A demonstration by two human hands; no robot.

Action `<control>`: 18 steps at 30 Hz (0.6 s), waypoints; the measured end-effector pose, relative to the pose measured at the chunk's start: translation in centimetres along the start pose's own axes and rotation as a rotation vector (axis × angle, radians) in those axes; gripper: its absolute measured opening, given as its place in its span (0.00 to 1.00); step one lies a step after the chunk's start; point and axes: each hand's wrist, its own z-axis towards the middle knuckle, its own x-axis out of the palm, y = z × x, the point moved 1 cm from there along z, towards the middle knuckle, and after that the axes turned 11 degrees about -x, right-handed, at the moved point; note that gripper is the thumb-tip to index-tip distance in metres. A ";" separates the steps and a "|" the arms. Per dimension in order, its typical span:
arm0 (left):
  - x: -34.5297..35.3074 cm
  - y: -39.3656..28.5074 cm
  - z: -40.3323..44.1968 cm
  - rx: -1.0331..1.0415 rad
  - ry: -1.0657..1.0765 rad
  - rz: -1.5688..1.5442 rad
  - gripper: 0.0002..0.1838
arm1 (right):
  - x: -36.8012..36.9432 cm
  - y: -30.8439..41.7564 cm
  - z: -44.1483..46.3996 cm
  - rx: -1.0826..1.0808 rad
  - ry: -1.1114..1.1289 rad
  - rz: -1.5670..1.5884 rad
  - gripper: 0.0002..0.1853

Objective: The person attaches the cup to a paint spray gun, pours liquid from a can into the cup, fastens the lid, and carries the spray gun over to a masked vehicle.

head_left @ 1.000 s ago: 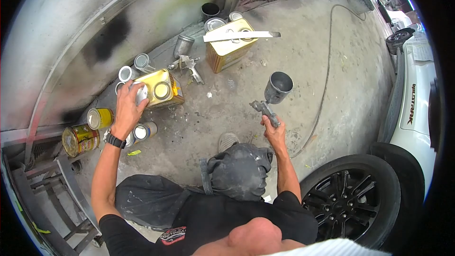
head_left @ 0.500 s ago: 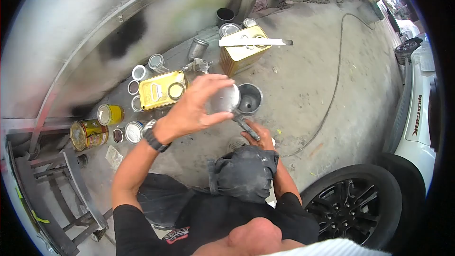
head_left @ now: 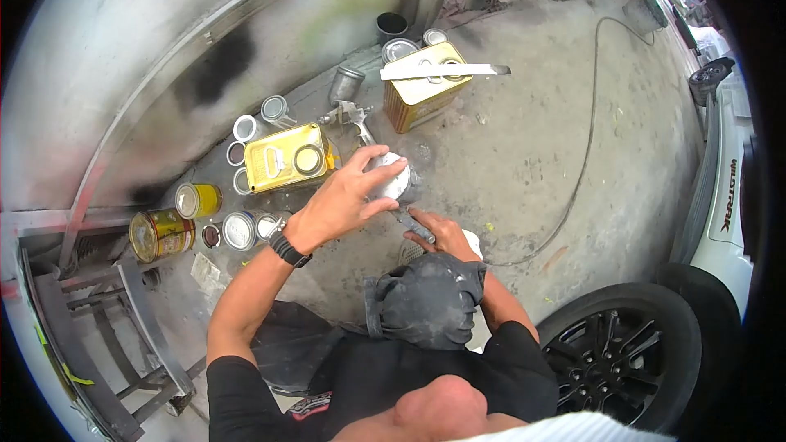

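In front of my knee, my left hand (head_left: 344,192) holds a round whitish lid (head_left: 391,182) by its rim, thumb and fingers spread around it. The lid covers the mouth of the grey cup of a spray gun; how firmly it sits I cannot tell. Below it, my right hand (head_left: 444,237) is wrapped around the grey spray gun handle (head_left: 419,227). Just beyond my left hand, a second spray gun (head_left: 354,117) lies on the floor, with a yellow rectangular can (head_left: 268,172) to its left.
Farther away stands a tall tin (head_left: 409,110) with a white strip (head_left: 442,72) across its top. Several paint cans (head_left: 196,200) line the wall at left, near a metal frame (head_left: 135,319). A hose (head_left: 585,147) runs along the floor; a car wheel (head_left: 618,360) is at right.
My left hand has brought the lid down over the open cup, whose inside was visible before. The view has shifted slightly.
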 end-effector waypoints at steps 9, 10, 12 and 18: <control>1.6 0.2 -0.3 0.069 -0.182 0.067 0.41 | -0.9 1.7 1.2 -0.006 0.062 0.150 0.27; 1.8 -0.4 -0.2 0.072 -0.263 0.092 0.42 | -1.3 2.3 1.8 -0.001 0.073 0.191 0.27; 1.5 -0.6 0.8 0.076 -0.340 0.146 0.40 | -1.0 2.4 2.5 0.021 0.064 0.181 0.29; 0.0 -0.6 1.9 0.040 -0.344 0.203 0.35 | -1.3 2.7 3.7 0.314 0.351 0.409 0.25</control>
